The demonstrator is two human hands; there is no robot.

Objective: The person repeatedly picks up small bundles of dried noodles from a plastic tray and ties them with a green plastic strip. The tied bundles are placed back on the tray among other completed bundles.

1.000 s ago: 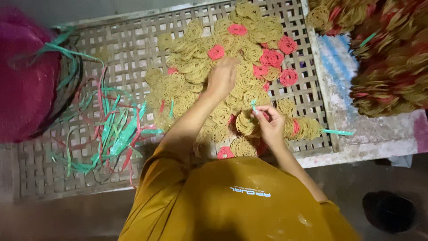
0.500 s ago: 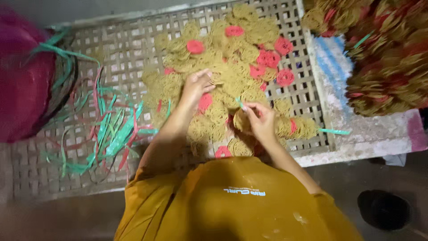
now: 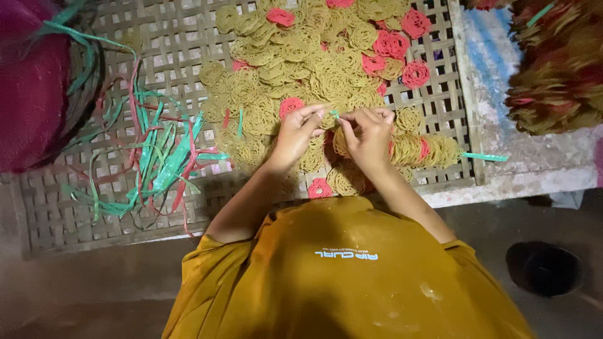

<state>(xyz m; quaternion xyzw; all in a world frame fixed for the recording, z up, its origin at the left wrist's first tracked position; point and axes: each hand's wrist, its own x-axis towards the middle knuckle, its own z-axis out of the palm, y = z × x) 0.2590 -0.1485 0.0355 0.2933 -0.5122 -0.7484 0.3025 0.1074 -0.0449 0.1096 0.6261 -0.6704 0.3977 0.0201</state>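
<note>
At the mat's near edge, left hand (image 3: 295,135) and right hand (image 3: 369,135) apparently pinch a green strip (image 3: 335,115).

Left hand (image 3: 294,135), right hand (image 3: 367,135): fingertips together.

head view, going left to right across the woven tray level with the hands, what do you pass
dark pink bundle → loose green and red strips → left hand → small green strip pinched between both hands → right hand → stray green strip at the woven tray edge
</note>
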